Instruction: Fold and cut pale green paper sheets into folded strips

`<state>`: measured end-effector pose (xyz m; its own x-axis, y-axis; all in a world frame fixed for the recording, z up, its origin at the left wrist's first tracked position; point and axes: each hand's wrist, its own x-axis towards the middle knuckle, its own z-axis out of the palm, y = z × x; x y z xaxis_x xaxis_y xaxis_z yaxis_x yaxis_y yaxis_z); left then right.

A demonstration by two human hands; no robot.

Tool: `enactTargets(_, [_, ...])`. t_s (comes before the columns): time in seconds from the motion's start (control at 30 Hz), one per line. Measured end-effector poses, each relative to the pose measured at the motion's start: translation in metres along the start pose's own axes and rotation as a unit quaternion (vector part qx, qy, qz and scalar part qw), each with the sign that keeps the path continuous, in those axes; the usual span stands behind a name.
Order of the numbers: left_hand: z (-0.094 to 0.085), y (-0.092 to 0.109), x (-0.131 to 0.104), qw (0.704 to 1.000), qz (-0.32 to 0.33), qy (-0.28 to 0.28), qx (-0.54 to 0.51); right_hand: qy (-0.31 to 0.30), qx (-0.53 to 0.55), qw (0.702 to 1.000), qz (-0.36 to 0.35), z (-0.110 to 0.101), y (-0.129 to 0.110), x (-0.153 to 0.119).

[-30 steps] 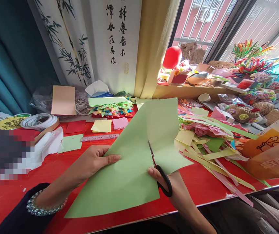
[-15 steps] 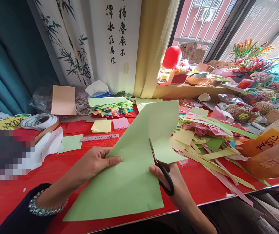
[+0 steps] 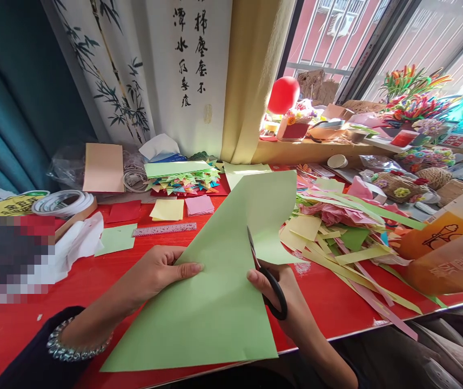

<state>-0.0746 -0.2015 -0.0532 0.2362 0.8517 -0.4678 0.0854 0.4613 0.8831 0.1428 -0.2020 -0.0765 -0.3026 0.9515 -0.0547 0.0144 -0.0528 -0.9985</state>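
A large sheet of light green paper (image 3: 199, 313) is held up over the red table, its near edge by the table's front. My left hand (image 3: 166, 273) pinches its left edge, thumb on top and fingers hidden underneath. In my right hand (image 3: 282, 289) are black-handled scissors (image 3: 274, 294), with the thumb through a handle loop. Their blades lie in a cut through the paper, pointing away from me. Right of the cut, the paper curls upward and away from the rest.
Paper strips (image 3: 348, 265) heap on the right beside orange-and-clear bags (image 3: 450, 254). Further back lie a ruler (image 3: 164, 229), yellow squares (image 3: 167, 209), pink squares (image 3: 199, 205) and a green square (image 3: 115, 239). White tape rolls (image 3: 63, 203) sit at left; craft flowers (image 3: 417, 108) crowd the windowsill.
The scissors stay in the cut with barely any movement. The sheet's near edge has shifted slightly toward me, and the curled part's lower edge sits a little higher.
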Motion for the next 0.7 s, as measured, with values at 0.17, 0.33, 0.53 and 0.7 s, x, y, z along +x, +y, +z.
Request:
enactTargets(0.17, [0.0008,-0.0008,0.0002,1.000,-0.005,0.009,0.007,-0.011,-0.009,1.000,-0.006,-0.0028,0.0055,0.0020])
enactTargets(0.33, [0.0019,-0.0003,-0.0020,1.000,-0.005,-0.007,0.015,0.007,-0.036,0.998,-0.053,-0.0013,0.0073,0.0025])
enactTargets(0.53, [0.0018,-0.0005,-0.0032,1.000,-0.009,0.001,0.019,0.011,-0.039,0.998,-0.038,-0.0021,0.0045,0.0052])
enactTargets(0.7, [0.0020,-0.0018,-0.0026,1.000,-0.010,-0.009,0.011,0.018,-0.024,0.999,-0.030,-0.0009,0.0001,0.0064])
